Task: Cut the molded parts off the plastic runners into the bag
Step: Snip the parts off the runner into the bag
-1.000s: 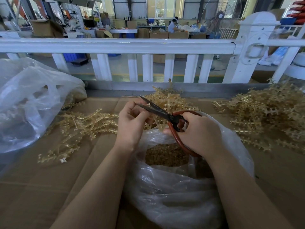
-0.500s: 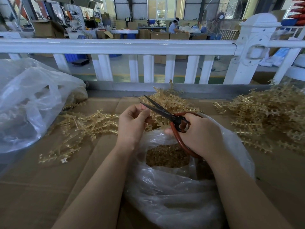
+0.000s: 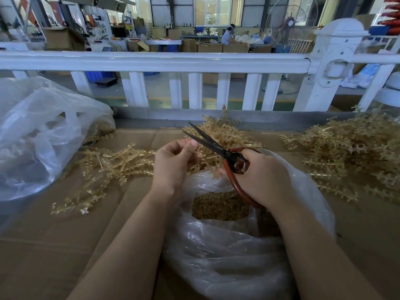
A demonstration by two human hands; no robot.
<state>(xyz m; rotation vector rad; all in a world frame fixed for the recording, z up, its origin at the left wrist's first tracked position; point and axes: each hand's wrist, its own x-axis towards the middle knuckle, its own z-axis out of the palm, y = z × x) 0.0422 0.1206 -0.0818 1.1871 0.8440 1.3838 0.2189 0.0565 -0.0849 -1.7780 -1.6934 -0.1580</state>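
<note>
My right hand (image 3: 263, 178) grips the red handles of black-bladed scissors (image 3: 207, 139), whose blades are parted and point up-left. My left hand (image 3: 173, 163) has its fingers curled round a translucent yellowish plastic runner (image 3: 200, 163), thumb up against the lower blade. Both hands hover over a clear plastic bag (image 3: 227, 252) standing open in front of me. Small cut yellowish parts (image 3: 218, 206) fill its bottom.
Runner piles lie on the cardboard-covered table (image 3: 43, 245): one at left (image 3: 108, 163), one behind the hands (image 3: 223, 131), a big heap at right (image 3: 350, 156). A large clear bag (image 3: 36, 135) sits far left. A white railing (image 3: 151, 61) borders the table's far side.
The scissor blades have opened wider and their tips have risen a little. My left thumb now sits against the lower blade. The bag and piles have not moved.
</note>
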